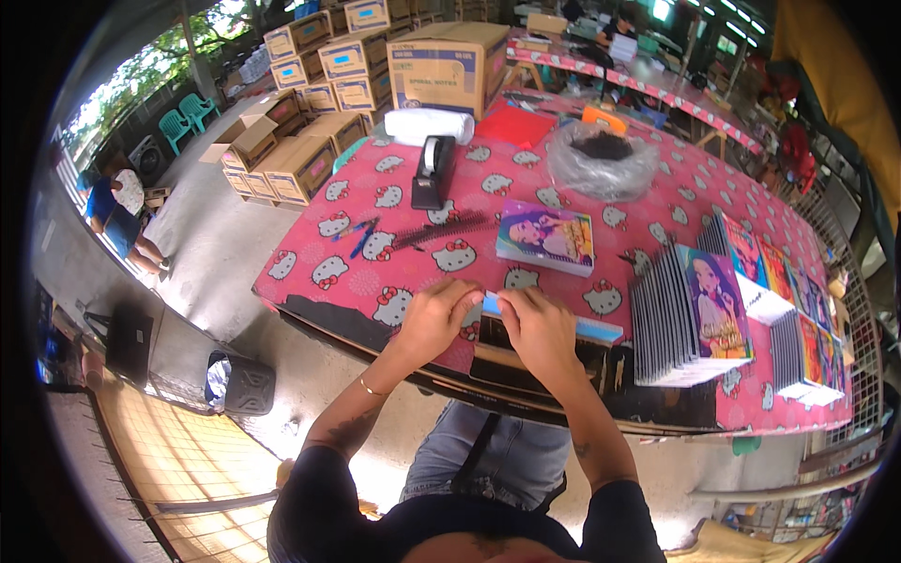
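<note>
My left hand (437, 314) and my right hand (537, 324) meet at the near edge of the table, both gripping a thin notebook (589, 328) with a light blue edge that lies flat there. The fingertips of both hands pinch its left end, almost touching each other. A black wire binding coil (443, 231) lies on the pink cartoon-cat tablecloth (394, 197) just beyond my hands. A small stack of illustrated notebooks (546, 236) rests behind the coil.
A black tape dispenser (432, 171), a white roll (430, 125) and a clear bag of dark coils (602, 159) stand farther back. Rows of upright notebooks (699, 314) fill the right side. Pens (361, 235) lie at left. Cardboard boxes (310, 103) are piled beyond; a person (117, 211) sits far left.
</note>
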